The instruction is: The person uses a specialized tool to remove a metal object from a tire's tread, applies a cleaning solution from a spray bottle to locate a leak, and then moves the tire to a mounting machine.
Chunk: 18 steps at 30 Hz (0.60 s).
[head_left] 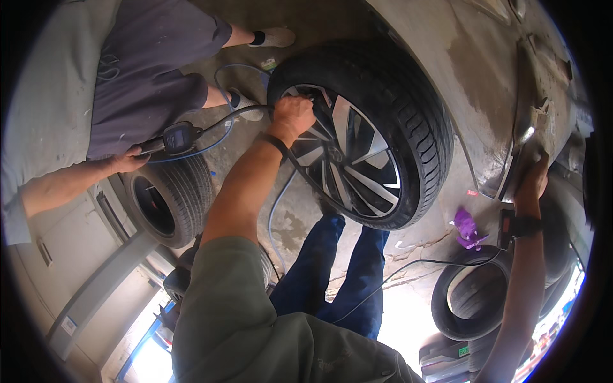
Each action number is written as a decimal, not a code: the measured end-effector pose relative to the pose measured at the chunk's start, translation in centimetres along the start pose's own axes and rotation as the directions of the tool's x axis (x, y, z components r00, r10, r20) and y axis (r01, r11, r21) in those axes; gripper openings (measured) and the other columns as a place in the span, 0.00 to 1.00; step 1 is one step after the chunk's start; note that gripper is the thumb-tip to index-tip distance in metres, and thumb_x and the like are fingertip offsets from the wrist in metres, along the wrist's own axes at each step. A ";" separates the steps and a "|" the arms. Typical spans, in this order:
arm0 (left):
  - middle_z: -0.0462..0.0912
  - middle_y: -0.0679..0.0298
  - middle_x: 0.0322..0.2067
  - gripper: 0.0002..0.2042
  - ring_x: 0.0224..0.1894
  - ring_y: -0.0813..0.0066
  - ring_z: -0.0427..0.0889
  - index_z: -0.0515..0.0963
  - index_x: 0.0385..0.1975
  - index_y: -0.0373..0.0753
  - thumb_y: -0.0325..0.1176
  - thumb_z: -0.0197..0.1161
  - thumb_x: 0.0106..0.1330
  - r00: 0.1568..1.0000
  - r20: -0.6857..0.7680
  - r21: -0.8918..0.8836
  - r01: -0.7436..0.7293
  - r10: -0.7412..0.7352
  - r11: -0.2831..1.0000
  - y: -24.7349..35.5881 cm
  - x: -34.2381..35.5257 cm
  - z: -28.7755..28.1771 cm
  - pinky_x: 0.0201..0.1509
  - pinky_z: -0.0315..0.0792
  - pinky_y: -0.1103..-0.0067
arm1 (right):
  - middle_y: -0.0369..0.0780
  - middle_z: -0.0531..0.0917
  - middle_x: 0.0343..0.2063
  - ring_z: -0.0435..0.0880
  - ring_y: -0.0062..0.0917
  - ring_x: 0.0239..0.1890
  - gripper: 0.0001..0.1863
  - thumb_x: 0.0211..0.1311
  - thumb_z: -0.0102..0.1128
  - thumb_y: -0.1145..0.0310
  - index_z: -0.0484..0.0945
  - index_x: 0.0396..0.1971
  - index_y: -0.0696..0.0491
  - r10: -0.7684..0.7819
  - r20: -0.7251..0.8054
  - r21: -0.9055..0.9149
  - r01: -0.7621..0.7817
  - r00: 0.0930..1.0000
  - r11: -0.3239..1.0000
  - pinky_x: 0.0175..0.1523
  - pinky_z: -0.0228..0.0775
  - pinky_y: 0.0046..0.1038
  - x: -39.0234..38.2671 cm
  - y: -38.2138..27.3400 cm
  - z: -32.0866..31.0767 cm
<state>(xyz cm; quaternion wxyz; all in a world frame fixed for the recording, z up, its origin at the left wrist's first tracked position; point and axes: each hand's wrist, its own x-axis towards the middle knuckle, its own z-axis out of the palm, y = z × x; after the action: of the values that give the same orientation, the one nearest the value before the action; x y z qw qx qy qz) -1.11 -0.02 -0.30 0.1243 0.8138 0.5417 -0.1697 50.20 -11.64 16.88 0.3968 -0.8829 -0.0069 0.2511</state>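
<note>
My left hand (pixel 295 116) is closed around the end of a black air hose (pixel 246 110) at the rim of an upright wheel. That wheel has a black tyre (pixel 415 121) and a black-and-silver alloy rim (pixel 348 150). What the hose end touches is hidden behind my fingers. From my hand the hose leads left to a dark inflator gauge (pixel 181 137), held by another person's hand (pixel 129 159). Far to the right, my right hand (pixel 534 182) rests with fingers stretched along the edge of a worn, light car body panel (pixel 498 83).
A loose tyre (pixel 169 198) lies at the left, near the other person's legs. More tyres (pixel 472 293) are piled at the lower right, beside a purple crumpled bag (pixel 467 228). A thin blue hose (pixel 220 80) loops over the floor, and a black cable (pixel 408 263) runs to my right wrist.
</note>
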 end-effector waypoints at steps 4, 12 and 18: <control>0.86 0.54 0.31 0.11 0.36 0.58 0.86 0.83 0.28 0.39 0.38 0.59 0.61 1.000 -0.020 -0.002 -0.010 0.010 1.000 -0.3 0.1 0.5 0.40 0.78 0.68 | 0.46 0.75 0.58 0.77 0.33 0.56 0.48 0.54 0.53 0.34 0.68 0.63 0.61 0.069 -0.056 -0.008 -0.069 0.996 0.998 0.61 0.66 0.29 -0.6 -0.6 0.5; 0.86 0.54 0.31 0.10 0.36 0.57 0.86 0.84 0.27 0.39 0.37 0.59 0.60 0.999 -0.026 -0.026 -0.032 0.031 0.999 -0.3 -0.1 0.2 0.41 0.78 0.67 | 0.46 0.74 0.59 0.76 0.34 0.56 0.48 0.54 0.54 0.35 0.67 0.63 0.62 0.037 -0.011 0.031 -0.036 0.999 0.999 0.62 0.65 0.29 0.2 0.0 0.2; 0.86 0.54 0.31 0.09 0.36 0.57 0.86 0.84 0.26 0.39 0.36 0.59 0.59 0.998 -0.049 -0.035 -0.052 0.051 0.998 -0.2 0.1 0.7 0.41 0.77 0.67 | 0.47 0.75 0.57 0.77 0.35 0.55 0.47 0.54 0.54 0.35 0.68 0.63 0.62 -0.013 0.015 0.032 0.013 1.000 0.999 0.61 0.66 0.30 0.8 0.6 -0.5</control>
<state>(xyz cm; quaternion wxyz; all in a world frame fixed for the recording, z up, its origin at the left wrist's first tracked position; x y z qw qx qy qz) -1.40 -0.17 -0.99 0.1303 0.8290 0.5263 -0.1371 51.03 -12.19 16.38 0.4124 -0.8745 -0.0117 0.2552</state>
